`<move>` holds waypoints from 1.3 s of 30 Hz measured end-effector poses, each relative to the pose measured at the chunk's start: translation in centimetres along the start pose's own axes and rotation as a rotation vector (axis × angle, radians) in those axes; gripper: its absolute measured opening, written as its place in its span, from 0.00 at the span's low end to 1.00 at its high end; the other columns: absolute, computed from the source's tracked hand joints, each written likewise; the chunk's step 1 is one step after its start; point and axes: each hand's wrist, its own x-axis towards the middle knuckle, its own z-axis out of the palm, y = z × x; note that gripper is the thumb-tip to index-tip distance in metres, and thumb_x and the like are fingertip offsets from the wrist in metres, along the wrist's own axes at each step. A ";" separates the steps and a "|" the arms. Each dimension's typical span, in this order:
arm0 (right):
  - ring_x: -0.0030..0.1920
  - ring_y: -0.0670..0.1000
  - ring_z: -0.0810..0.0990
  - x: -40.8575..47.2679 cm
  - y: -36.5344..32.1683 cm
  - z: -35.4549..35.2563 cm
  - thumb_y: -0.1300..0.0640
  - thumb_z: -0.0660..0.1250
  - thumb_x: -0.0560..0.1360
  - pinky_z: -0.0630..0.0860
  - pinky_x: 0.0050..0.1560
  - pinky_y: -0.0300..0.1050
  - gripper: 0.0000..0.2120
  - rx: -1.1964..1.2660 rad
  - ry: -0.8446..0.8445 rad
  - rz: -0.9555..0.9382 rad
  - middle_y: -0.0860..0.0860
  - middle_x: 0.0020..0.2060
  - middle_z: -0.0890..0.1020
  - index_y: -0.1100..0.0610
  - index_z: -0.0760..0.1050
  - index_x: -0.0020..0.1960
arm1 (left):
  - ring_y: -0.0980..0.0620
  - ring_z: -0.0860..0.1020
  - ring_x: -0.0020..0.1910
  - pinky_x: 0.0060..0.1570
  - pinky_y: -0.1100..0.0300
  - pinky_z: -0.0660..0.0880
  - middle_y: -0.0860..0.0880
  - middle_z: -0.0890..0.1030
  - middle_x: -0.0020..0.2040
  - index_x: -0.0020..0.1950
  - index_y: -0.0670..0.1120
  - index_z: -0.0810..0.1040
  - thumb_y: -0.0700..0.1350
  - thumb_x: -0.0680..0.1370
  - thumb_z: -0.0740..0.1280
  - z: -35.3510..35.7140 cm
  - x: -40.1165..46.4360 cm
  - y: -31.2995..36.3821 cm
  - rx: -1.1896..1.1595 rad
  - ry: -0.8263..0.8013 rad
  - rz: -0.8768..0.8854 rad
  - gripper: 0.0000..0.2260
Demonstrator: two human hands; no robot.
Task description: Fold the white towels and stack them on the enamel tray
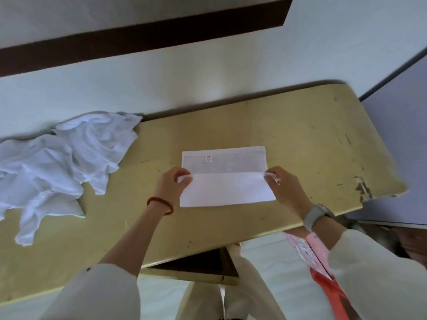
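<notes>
Centrally, white towel point(225, 179) half-folded, tiny red label point(208, 158) unreadable; both hands' fingers point(184, 178) pinching its corners

Soft, even daylight, faint shadows; slight overall blur, wide-angle bending at edges.

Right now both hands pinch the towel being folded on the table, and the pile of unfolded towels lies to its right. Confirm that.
Not quite. In the head view the left hand and right hand do pinch the towel on the table, but the pile of unfolded towels lies to its left.
</notes>
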 end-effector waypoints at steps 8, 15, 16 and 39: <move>0.41 0.52 0.70 6.1 -0.7 1.7 0.63 0.59 0.77 0.59 0.35 0.36 0.09 0.112 0.184 0.068 0.52 0.39 0.74 0.65 0.75 0.53 | 0.56 0.69 0.33 0.32 0.68 0.64 0.49 0.76 0.39 0.51 0.42 0.80 0.38 0.77 0.62 1.7 5.2 0.3 -0.008 0.214 -0.058 0.08; 0.40 0.50 0.72 8.5 0.1 3.0 0.62 0.60 0.76 0.62 0.38 0.36 0.07 0.100 0.221 0.107 0.52 0.39 0.76 0.61 0.75 0.50 | 0.55 0.73 0.45 0.47 0.66 0.67 0.49 0.80 0.49 0.53 0.43 0.80 0.39 0.77 0.61 2.4 6.8 0.1 -0.015 0.262 -0.064 0.09; 0.41 0.50 0.72 8.6 0.1 3.0 0.62 0.60 0.76 0.63 0.39 0.37 0.07 0.106 0.227 0.109 0.52 0.40 0.77 0.61 0.75 0.50 | 0.55 0.73 0.45 0.47 0.65 0.67 0.49 0.81 0.50 0.53 0.44 0.80 0.39 0.77 0.61 2.4 6.9 0.1 -0.013 0.263 -0.065 0.09; 0.42 0.50 0.71 9.9 0.3 3.7 0.62 0.59 0.76 0.65 0.42 0.41 0.08 0.069 0.252 0.159 0.55 0.46 0.77 0.62 0.73 0.52 | 0.55 0.70 0.44 0.43 0.63 0.65 0.52 0.73 0.50 0.50 0.45 0.79 0.42 0.77 0.63 3.1 8.1 -0.2 0.085 0.281 -0.124 0.06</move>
